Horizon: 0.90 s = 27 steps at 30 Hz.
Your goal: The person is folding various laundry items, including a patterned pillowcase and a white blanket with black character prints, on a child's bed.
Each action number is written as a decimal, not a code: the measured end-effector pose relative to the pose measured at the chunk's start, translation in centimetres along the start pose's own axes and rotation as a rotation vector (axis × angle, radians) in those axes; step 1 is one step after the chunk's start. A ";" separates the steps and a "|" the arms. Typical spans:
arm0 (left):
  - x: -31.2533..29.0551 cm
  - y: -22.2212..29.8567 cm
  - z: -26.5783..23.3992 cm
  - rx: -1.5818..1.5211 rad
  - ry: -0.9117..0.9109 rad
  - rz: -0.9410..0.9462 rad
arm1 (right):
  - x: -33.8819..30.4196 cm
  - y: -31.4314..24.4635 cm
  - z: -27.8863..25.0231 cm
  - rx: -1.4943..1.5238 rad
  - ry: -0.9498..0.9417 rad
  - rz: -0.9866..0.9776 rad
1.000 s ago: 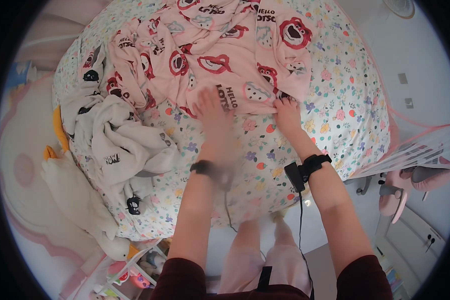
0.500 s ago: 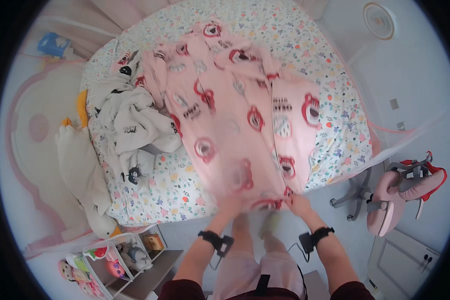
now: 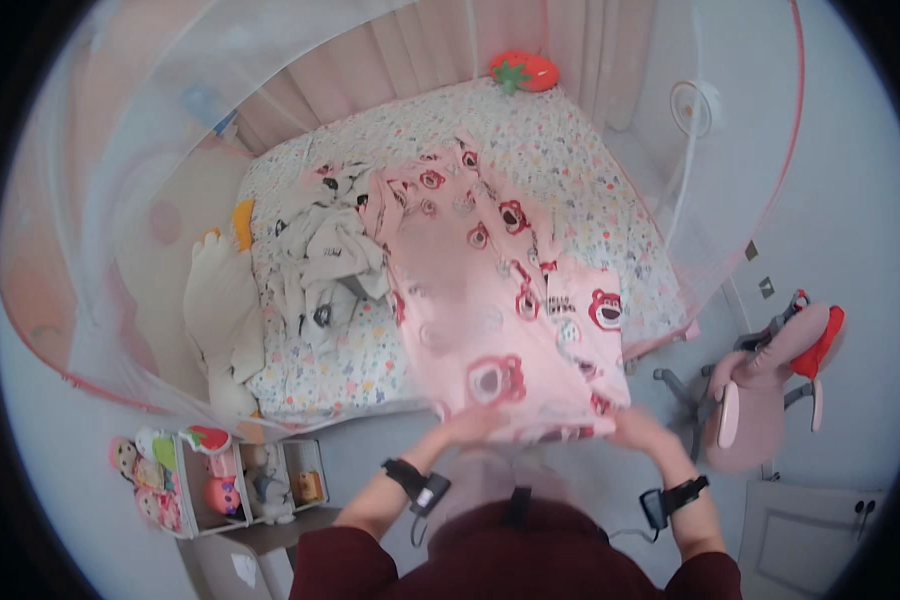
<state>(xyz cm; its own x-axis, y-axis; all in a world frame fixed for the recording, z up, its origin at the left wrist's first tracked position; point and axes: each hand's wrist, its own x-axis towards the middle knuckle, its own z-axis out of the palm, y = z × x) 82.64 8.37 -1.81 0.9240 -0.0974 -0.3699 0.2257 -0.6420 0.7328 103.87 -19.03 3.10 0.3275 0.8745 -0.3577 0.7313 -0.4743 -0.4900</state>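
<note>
A long pink robe (image 3: 450,330) with a red bear print lies spread on the bed, its lower end pulled over the near edge. My left hand (image 3: 473,424) grips the left part of its hem; the fingers are partly hidden and blurred. At the hem's right corner, my right hand (image 3: 638,430) is closed on the cloth. Between both hands the hem is stretched and lifted off the mattress. To the robe's left lies a crumpled white-grey garment (image 3: 335,245) with dark patches.
The bed (image 3: 340,385) has a floral sheet, with a white goose plush (image 3: 220,310) at its left and a strawberry cushion (image 3: 525,73) at the back. A mesh canopy (image 3: 120,290) hangs around it. A toy shelf (image 3: 255,485) stands near left, a pink chair (image 3: 755,405) at right.
The view has pulled back and shows more of the room, including the strawberry cushion and canopy. Both hands keep hold of the robe's hem, now spread a little wider apart.
</note>
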 end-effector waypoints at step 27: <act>11.5 10.4 -13.6 0.220 1.092 0.226 | -12.4 -11.9 -25.9 0.462 1.079 -0.490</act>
<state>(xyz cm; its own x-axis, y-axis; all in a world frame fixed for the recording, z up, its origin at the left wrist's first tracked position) 99.82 10.95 9.33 0.7359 0.4182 0.5325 0.0605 -0.8239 0.5635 106.56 -21.62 33.97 0.5607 0.5023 0.6583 0.7086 0.1203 -0.6953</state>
